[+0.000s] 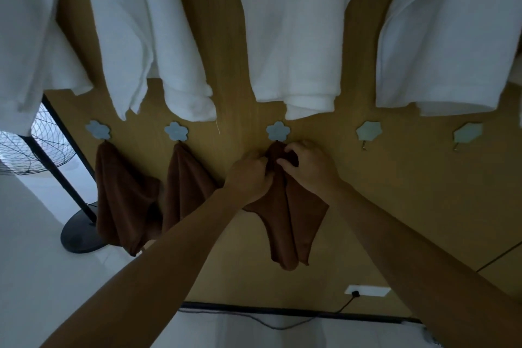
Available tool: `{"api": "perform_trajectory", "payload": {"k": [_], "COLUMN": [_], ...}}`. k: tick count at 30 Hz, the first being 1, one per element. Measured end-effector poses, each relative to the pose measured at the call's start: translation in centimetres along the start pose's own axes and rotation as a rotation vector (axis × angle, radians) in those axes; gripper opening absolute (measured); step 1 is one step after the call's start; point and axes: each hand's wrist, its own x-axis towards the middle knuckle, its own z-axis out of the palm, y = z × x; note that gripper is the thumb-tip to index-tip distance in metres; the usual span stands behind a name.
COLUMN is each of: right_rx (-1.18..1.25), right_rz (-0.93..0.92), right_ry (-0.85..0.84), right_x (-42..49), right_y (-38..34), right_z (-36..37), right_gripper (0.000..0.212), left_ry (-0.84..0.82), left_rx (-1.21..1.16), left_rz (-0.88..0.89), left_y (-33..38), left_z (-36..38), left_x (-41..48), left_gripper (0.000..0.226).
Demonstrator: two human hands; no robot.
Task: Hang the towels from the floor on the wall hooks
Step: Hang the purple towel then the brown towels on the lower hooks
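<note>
Under the middle flower-shaped hook (278,130), the top of the brown towel (285,220) is hidden by both hands, so I cannot tell whether it has caught on the hook. The left hand (248,178) and the right hand (309,164) each pinch its bunched upper edge with curled fingers. It hangs against the wooden wall (395,192) in dark, limp folds that narrow to a point. The white towels (282,37) above are cut off at the top edge.
</note>
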Motion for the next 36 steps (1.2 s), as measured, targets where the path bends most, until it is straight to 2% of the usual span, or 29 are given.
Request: {"api": "perform_trajectory", "payload": {"k": [3,6,13,17,19,21,23,27,29,31,34,36], "right_rx": [-0.009,-0.092,-0.294,-0.443,-0.486,-0.433,-0.262,0.077,0.223,0.305,0.357,0.315], "right_rz": [0.03,0.029,-0.096,-0.086,-0.068,-0.041,0.04,0.202,0.286,0.329,0.365,0.373], "right_ry": [-0.031,-0.046,0.071,0.126,0.093,0.063,0.027,-0.048,-0.065,-0.056,-0.042,-0.043], "right_x": [-0.3,-0.5,-0.6,-0.9,-1.1,-1.0,-0.9,-1.0,-1.1,-1.2,-1.5,-1.6], "right_y": [0.2,0.6,1.1,0.7,0.3,0.2,0.3,0.6,0.5,0.5,1.0,1.2], "right_z": [0.1,0.4,1.0,1.1,1.1,1.1,1.2,1.4,1.7,2.0,2.4,2.6], "right_gripper": [0.045,0.049,0.033,0.029,0.028,0.024,0.02,0.022,0.018,0.017,0.021,0.024], "left_ry": [0.016,0.021,0.086,0.208,0.166,0.084,0.065,0.014,-0.062,-0.149,-0.238,-0.283], "left_rx": [0.091,0.154,0.25,0.333,0.218,0.02,-0.147,-0.5,-0.573,-0.642,-0.703,-0.641], "left_rz": [-0.019,-0.056,-0.037,0.039,0.048,-0.009,-0.051,-0.117,-0.171,-0.212,-0.281,-0.247], "left_y": [0.5,0.9,0.3,-0.1,-0.2,-0.2,-0.2,-0.1,-0.3,-0.3,-0.6,-0.6], "left_z": [0.2,0.3,0.2,0.0,0.0,-0.1,-0.2,-0.1,-0.1,-0.3,0.2,0.5], "left_x": [0.4,1.0,1.0,0.3,0.4,0.6,0.6,0.3,0.4,0.5,0.7,0.8], "left_gripper": [0.047,0.05,0.036,0.024,0.027,0.032,0.034,0.016,0.013,0.018,0.027,0.022]}}
